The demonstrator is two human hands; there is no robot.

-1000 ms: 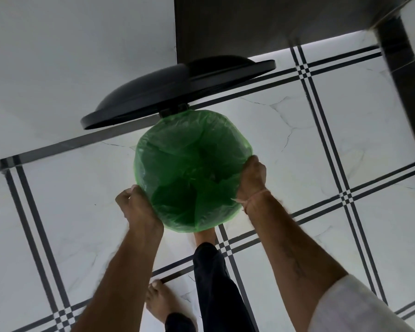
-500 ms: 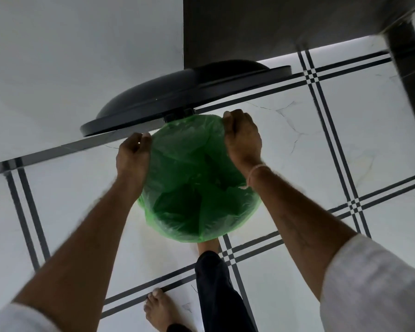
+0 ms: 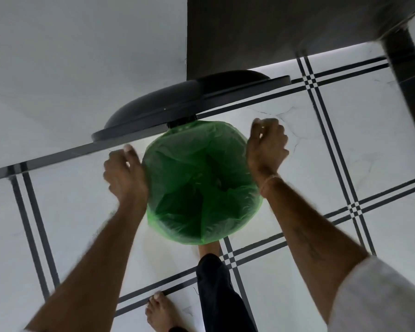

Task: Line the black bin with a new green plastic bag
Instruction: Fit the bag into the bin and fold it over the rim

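**Fitting the Green Bag: Hand Positions at the Rim**

Nearest the camera, a bare foot [image 3: 163,312] is resting on the white tiled floor [image 3: 297,271], just beside a dark trouser leg [image 3: 221,291]. A white sleeve [image 3: 381,295] is covering the right upper arm at the lower right corner. Both forearms are reaching forward and down, one on each side of the green bag [image 3: 201,183].

The green bag is sitting over the mouth of the black bin [image 3: 181,122]. Its edge is hanging down outside the rim on the near side, and its crumpled inside is sagging into the opening. The plastic is hiding the bin body from this view. Only the hinge block at the far side and the lid are showing.

The left hand [image 3: 125,173] is lying against the left side of the bag, with its back toward the camera and its fingers curled downward. Whether those fingers are pinching plastic cannot be told. The right hand [image 3: 266,144] is sitting at the upper right of the rim, touching the bag along its inner edge, with its fingers curled into a loose fist. Motion blur is preventing any reading of whether they are holding anything.

Beyond the bag, the lid [image 3: 177,104] is standing raised, tilted back toward a white wall [image 3: 82,44] and a dark panel [image 3: 273,32]. A dark post [image 3: 412,68] is running down the far right edge.
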